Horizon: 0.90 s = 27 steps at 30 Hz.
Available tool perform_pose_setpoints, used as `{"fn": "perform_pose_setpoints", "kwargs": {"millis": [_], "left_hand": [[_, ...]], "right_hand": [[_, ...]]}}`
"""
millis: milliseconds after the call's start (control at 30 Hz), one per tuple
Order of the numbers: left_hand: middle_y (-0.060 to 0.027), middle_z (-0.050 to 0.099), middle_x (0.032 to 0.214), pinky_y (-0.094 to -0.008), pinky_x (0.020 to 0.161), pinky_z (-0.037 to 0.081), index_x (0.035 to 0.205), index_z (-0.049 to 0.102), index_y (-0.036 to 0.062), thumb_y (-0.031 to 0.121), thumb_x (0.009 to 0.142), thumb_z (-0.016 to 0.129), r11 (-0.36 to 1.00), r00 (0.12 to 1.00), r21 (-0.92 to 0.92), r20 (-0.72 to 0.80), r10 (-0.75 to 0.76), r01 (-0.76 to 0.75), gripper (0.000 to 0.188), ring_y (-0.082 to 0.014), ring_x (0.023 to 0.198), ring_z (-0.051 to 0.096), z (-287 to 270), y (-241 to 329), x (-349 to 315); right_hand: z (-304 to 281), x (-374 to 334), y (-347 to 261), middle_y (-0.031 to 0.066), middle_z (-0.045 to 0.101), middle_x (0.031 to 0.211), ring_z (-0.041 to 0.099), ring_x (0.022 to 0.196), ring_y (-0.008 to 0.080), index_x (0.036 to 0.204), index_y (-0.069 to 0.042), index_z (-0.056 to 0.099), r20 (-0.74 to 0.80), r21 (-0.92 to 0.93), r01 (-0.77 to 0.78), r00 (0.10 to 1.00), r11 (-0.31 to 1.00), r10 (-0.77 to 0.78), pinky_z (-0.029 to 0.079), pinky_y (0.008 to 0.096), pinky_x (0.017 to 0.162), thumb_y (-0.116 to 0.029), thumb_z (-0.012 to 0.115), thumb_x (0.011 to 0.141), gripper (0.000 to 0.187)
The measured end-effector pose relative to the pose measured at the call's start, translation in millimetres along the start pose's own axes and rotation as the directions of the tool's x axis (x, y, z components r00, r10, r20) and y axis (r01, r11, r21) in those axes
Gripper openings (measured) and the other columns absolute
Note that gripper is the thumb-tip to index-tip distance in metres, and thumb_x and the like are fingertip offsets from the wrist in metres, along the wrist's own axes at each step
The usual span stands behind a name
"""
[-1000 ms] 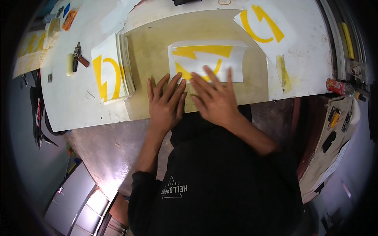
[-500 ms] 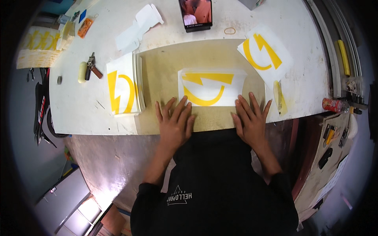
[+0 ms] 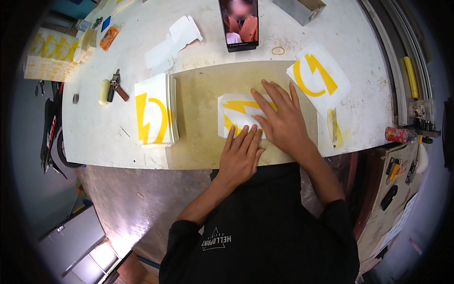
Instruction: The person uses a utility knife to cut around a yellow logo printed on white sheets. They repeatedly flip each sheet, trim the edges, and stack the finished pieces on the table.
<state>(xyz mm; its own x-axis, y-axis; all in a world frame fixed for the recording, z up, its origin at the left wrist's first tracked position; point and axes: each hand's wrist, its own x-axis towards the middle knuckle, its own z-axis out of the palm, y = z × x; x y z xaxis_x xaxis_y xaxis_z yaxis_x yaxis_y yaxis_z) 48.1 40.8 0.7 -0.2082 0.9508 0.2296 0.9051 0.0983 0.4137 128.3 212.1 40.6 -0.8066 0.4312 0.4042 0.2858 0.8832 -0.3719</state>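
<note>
A white sheet with a yellow bolt-and-arc print (image 3: 228,105) lies on a tan mat (image 3: 196,118) in front of me. My left hand (image 3: 241,154) rests its fingertips on the sheet's near edge, fingers stretched out. Over the sheet's right part spreads my right hand (image 3: 284,120), palm down, covering much of the print. Neither hand grips anything. Left of the mat sits a stack of similar printed sheets (image 3: 152,111). At the right, more printed sheets (image 3: 319,75) lie at an angle, partly over the mat's corner.
A phone (image 3: 241,26) stands at the back, with a rubber band (image 3: 278,50) near it. A clamp-like hand tool (image 3: 117,87) and a pale oval object (image 3: 104,92) lie at the left. Beside the right sheets is a yellow-stained strip (image 3: 335,128). A red-labelled bottle (image 3: 396,135) lies at the right edge.
My right hand has moved up and left from the sheet's near right corner onto its right part. My left hand has shifted right along the near edge.
</note>
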Motion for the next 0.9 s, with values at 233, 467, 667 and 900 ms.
{"fn": "perform_pose_setpoints", "kwargs": {"millis": [233, 467, 667, 900], "left_hand": [[-0.0141, 0.073, 0.123, -0.0513, 0.118, 0.041, 0.129, 0.069, 0.0016, 0.007, 0.091, 0.072, 0.998, 0.994, -0.042, -0.096, -0.055, 0.051, 0.039, -0.027, 0.117, 0.068, 18.3, -17.1, 7.8], [-0.0209, 0.044, 0.161, -0.056, 0.128, 0.019, 0.148, 0.054, 0.0012, 0.023, 0.093, 0.071, 0.997, 0.991, 0.025, 0.106, -0.08, 0.078, 0.062, -0.0326, 0.151, 0.04, -14.3, -25.8, 39.5], [-0.0233, 0.027, 0.17, -0.0571, 0.129, 0.011, 0.158, 0.034, -0.0082, 0.047, 0.094, 0.065, 0.989, 0.964, 0.105, 0.237, -0.123, 0.101, 0.091, -0.0336, 0.161, 0.019, -11.4, -42.6, 40.7], [-0.0267, 0.025, 0.17, -0.0581, 0.129, 0.01, 0.16, 0.028, -0.0092, 0.056, 0.095, 0.06, 0.994, 0.967, 0.082, 0.239, -0.088, 0.071, 0.097, -0.0376, 0.16, 0.022, -15.2, -53.2, 45.0]], "right_hand": [[15.7, 9.7, 32.3, 0.0072, 0.068, 0.086, 0.066, 0.091, 0.0255, 0.104, -0.005, 0.075, 0.06, 0.062, 0.058, 0.996, 0.996, -0.062, 0.037, 0.0547, 0.116, -0.01, 0.076, 0.086, 0.018], [44.4, 10.2, 47.4, 0.0063, 0.069, 0.094, 0.063, 0.1, 0.0263, 0.098, -0.006, 0.076, 0.036, -0.044, -0.024, 0.999, 0.999, 0.026, 0.039, 0.0539, 0.109, -0.013, 0.076, 0.085, 0.015], [52.6, -11.1, 9.4, 0.0177, 0.055, 0.15, 0.05, 0.143, 0.0342, 0.135, 0.001, 0.064, 0.105, -0.05, 0.015, 0.994, 0.999, -0.009, 0.027, 0.06, 0.123, -0.027, 0.066, 0.098, 0.046], [15.5, -55.2, 35.4, 0.0215, 0.04, 0.164, 0.035, 0.155, 0.0348, 0.153, 0.005, 0.046, 0.31, -0.122, -0.142, 0.935, 0.982, 0.174, 0.019, 0.0615, 0.126, -0.038, 0.06, 0.104, 0.066]]}}
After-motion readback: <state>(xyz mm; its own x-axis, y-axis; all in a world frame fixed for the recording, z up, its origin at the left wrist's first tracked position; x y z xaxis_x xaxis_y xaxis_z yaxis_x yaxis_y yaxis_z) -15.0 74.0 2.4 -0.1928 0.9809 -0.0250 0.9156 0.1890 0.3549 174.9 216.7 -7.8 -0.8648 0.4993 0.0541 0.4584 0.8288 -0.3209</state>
